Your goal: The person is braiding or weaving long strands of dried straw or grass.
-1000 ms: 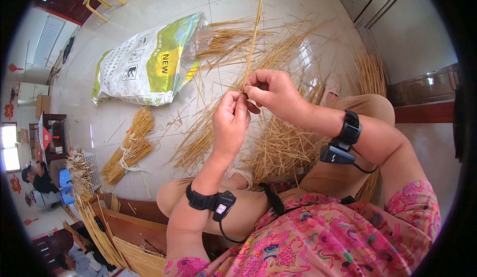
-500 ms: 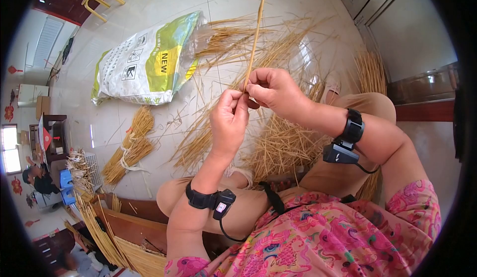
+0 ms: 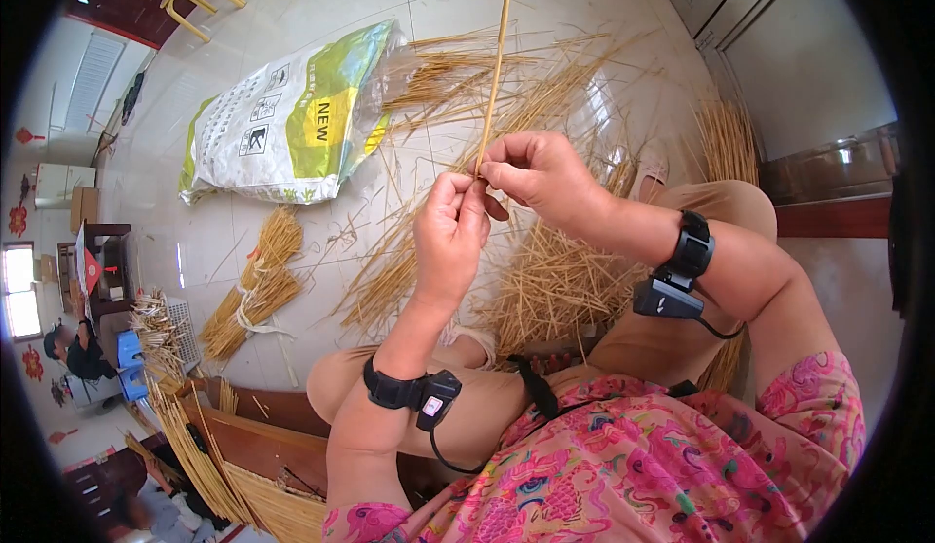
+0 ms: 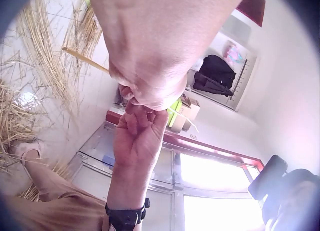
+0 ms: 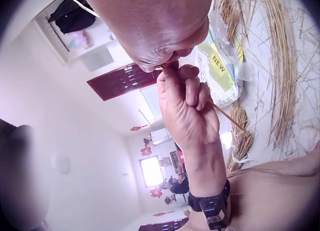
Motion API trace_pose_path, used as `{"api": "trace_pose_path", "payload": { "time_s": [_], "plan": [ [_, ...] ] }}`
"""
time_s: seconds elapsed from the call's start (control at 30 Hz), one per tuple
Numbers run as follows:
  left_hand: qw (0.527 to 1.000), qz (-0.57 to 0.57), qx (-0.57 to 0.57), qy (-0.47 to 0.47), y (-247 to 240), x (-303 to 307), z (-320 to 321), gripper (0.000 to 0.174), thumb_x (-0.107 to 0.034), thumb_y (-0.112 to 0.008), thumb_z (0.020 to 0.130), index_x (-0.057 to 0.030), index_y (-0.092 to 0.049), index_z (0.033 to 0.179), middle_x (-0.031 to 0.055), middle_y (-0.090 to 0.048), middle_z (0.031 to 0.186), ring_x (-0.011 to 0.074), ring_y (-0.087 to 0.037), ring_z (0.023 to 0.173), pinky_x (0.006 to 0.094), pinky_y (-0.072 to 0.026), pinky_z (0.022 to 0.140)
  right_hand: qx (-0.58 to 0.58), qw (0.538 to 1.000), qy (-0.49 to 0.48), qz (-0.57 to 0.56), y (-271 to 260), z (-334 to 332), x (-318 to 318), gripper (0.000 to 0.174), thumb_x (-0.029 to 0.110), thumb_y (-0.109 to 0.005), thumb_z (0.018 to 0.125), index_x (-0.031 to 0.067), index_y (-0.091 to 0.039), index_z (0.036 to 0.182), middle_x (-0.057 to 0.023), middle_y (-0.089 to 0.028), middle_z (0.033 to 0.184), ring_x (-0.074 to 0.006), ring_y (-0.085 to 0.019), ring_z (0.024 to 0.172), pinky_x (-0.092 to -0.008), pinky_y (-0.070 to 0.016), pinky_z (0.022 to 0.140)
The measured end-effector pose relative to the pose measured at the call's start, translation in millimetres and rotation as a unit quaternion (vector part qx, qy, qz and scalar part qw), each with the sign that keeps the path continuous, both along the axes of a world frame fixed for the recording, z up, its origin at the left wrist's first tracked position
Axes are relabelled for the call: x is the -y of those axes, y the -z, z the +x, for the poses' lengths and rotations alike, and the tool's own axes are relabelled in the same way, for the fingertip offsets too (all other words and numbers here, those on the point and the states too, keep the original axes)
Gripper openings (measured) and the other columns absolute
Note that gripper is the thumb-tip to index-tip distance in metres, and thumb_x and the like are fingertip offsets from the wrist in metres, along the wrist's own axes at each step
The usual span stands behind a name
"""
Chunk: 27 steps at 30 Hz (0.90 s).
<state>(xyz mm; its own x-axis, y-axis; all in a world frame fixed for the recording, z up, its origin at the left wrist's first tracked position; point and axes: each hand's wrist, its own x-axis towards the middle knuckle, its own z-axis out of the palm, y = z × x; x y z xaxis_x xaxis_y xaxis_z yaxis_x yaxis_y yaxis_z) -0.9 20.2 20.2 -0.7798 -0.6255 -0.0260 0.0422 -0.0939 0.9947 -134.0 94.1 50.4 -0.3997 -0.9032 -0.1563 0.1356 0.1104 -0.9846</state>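
A long golden straw stalk [image 3: 499, 66] rises from between the two hands, its top leaving the head view. The left hand [image 3: 450, 241] pinches its lower part between thumb and fingers. Right beside it, fingertips nearly meeting, the right hand [image 3: 545, 181] pinches the same stalk with thumb and curled index finger. In the left wrist view the thicker stalk end [image 4: 85, 59] sticks out to one side, and a thin pale strand [image 4: 186, 120] on the other. The exact spot where the fingers work is hidden behind the hands.
Loose straw [image 3: 560, 285] lies heaped between the feet and spreads over the tiled floor. A tied straw bundle [image 3: 248, 295] and a white-green sack [image 3: 282, 124] with straw at its mouth lie to the left. A wooden box [image 3: 263, 446] stands lower left; another straw bundle [image 3: 726, 144] leans at right.
The stalk's upper part swings slightly right, then back left and more upright. Both hands stay together, shifting only slightly, and keep pinching the stalk.
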Motion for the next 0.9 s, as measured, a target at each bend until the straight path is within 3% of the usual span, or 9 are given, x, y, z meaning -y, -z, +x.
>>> {"api": "trace_pose_path", "payload": {
  "time_s": [0.1,0.2,0.4,0.5,0.73,0.9],
  "plan": [
    [1.000,0.006,-0.002,0.007,0.8,-1.5,-0.8,0.013,-0.015,-0.043,0.098,-0.0042,-0.046,0.090,0.0090,-0.062,0.071,0.0022,-0.038,0.048,0.0157,-0.0308,0.043,0.016,1.000,0.002,-0.004,2.4,-0.4,0.5,0.011,0.005,-0.056,0.083,-0.0042,-0.059,0.078,-0.0044,-0.058,0.065,-0.0082,-0.053,0.055,-0.0236,-0.0427,0.047],
    [1.000,0.001,0.000,0.010,1.7,-2.8,-1.3,0.013,-0.015,-0.042,0.098,-0.0044,-0.046,0.091,0.0088,-0.062,0.071,0.0022,-0.039,0.048,0.0157,-0.0311,0.043,0.069,0.998,-0.010,-0.008,6.3,1.7,0.1,0.010,0.009,-0.058,0.084,0.0010,-0.058,0.079,0.0010,-0.055,0.065,-0.0043,-0.047,0.054,-0.0206,-0.0365,0.047],
    [1.000,0.001,0.003,0.003,-2.1,-6.1,-2.6,0.015,-0.016,-0.041,0.099,-0.0046,-0.046,0.090,0.0083,-0.061,0.071,0.0023,-0.039,0.048,0.0158,-0.0312,0.042,0.067,0.998,-0.007,-0.010,4.1,1.9,-0.6,0.009,0.008,-0.057,0.084,0.0005,-0.058,0.078,0.0000,-0.056,0.066,-0.0046,-0.048,0.055,-0.0205,-0.0371,0.047],
    [1.000,0.001,-0.008,-0.004,-2.4,-5.3,-2.6,0.016,-0.016,-0.041,0.099,-0.0045,-0.046,0.089,0.0081,-0.061,0.071,0.0023,-0.039,0.048,0.0160,-0.0311,0.042,0.064,0.998,0.015,-0.025,0.7,4.5,0.9,0.010,0.003,-0.055,0.083,-0.0056,-0.056,0.077,-0.0062,-0.056,0.060,-0.0099,-0.051,0.048,-0.0239,-0.0411,0.044],
    [1.000,-0.020,0.007,-0.001,-0.4,-5.1,-2.3,0.016,-0.017,-0.041,0.099,-0.0042,-0.046,0.089,0.0076,-0.061,0.071,0.0025,-0.040,0.048,0.0163,-0.0313,0.042,0.047,0.998,0.015,-0.027,6.8,4.4,1.5,0.011,0.004,-0.056,0.082,-0.0051,-0.056,0.077,-0.0049,-0.056,0.060,-0.0085,-0.050,0.048,-0.0233,-0.0400,0.043],
    [1.000,-0.024,0.006,-0.010,-1.3,-7.8,-4.1,0.010,-0.010,-0.041,0.097,-0.0030,-0.045,0.090,0.0051,-0.061,0.067,0.0014,-0.039,0.047,0.0182,-0.0313,0.042,0.067,0.997,0.016,-0.026,10.7,4.6,1.8,0.010,0.004,-0.056,0.082,-0.0044,-0.057,0.077,-0.0036,-0.055,0.059,-0.0074,-0.049,0.047,-0.0224,-0.0383,0.041]
  ]
}}
